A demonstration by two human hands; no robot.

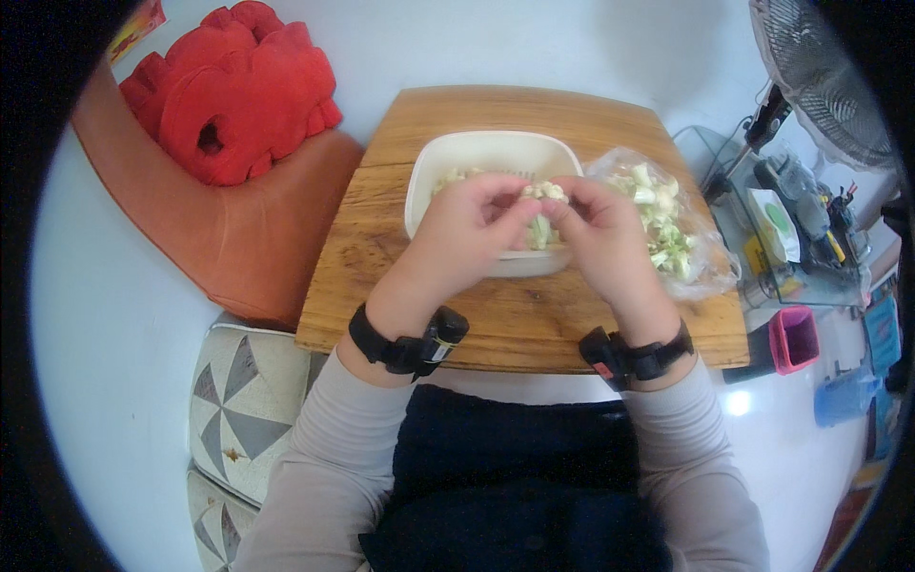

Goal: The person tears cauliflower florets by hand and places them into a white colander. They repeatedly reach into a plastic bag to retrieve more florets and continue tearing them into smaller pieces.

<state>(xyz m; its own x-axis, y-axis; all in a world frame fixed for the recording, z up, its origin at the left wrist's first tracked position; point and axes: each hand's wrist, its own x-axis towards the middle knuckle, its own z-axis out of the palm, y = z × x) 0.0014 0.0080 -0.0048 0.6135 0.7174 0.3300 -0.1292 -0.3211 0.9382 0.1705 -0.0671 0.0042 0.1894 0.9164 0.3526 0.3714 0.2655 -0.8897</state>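
Note:
A cauliflower floret with a pale green stem is pinched between the fingertips of both hands. My left hand grips its left side, and my right hand grips its right. Beneath them on the wooden table stands a cream plastic basin with slots in its inner wall. Some cauliflower pieces lie inside it, partly hidden by my left hand. To the right of my right hand, a clear plastic bag holds cut cauliflower stems and leafy trimmings.
The wooden table abuts an orange-brown sofa arm bearing a red plush cushion. At the right are a standing fan, a glass shelf with assorted items and a pink bin. A patterned stool sits at lower left.

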